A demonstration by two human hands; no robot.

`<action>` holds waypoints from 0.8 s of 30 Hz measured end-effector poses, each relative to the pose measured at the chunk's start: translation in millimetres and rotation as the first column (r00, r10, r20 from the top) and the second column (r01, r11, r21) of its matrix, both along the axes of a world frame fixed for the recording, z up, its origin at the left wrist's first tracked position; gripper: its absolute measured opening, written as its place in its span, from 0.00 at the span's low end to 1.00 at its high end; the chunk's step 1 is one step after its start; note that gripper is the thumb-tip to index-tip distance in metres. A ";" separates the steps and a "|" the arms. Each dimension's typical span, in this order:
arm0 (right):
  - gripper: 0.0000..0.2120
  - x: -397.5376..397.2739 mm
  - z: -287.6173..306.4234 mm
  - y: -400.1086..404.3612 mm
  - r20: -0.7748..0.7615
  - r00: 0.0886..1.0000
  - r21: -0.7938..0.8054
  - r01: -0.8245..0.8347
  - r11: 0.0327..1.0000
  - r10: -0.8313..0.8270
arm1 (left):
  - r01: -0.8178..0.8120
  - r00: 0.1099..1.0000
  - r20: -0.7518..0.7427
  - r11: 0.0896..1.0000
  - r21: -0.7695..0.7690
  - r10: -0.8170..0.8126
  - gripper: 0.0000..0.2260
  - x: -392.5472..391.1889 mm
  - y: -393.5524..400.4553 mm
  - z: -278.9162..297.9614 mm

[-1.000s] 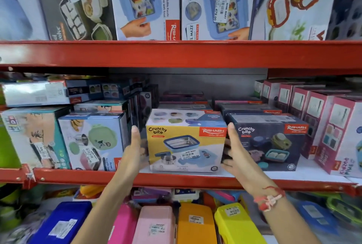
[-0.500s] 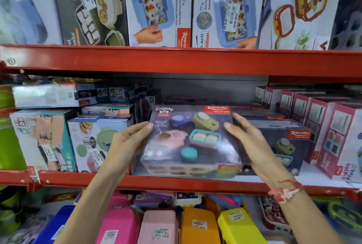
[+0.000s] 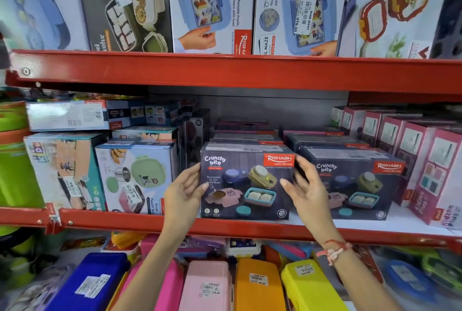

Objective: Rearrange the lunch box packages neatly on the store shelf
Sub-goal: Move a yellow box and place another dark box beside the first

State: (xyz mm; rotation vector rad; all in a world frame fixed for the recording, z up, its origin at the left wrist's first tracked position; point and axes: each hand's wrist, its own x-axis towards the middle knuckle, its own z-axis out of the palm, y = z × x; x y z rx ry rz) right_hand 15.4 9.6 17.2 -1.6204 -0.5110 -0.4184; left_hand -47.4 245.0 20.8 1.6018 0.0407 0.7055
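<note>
Red store shelf (image 3: 225,229), left hand (image 3: 183,195), right hand (image 3: 308,190), fingers relaxed, apparently touching Rishabh "Crunchy bite" box (image 3: 246,185)

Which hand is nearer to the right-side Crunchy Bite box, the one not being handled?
Right. The right hand overlaps the left edge of the right-side Crunchy Bite box; the left hand is beyond the middle Crunchy Bite box.

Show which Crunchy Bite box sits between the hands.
The left Crunchy Bite box, flanked by the left hand and right hand; its twin stands farther right.
</note>
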 end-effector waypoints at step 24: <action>0.24 -36.2 -25.0 -4.5 -0.143 0.990 0.069 -0.003 0.998 0.013 | 0.027 0.999 0.034 1.000 -0.005 -0.027 0.21 -35.0 -20.4 -15.5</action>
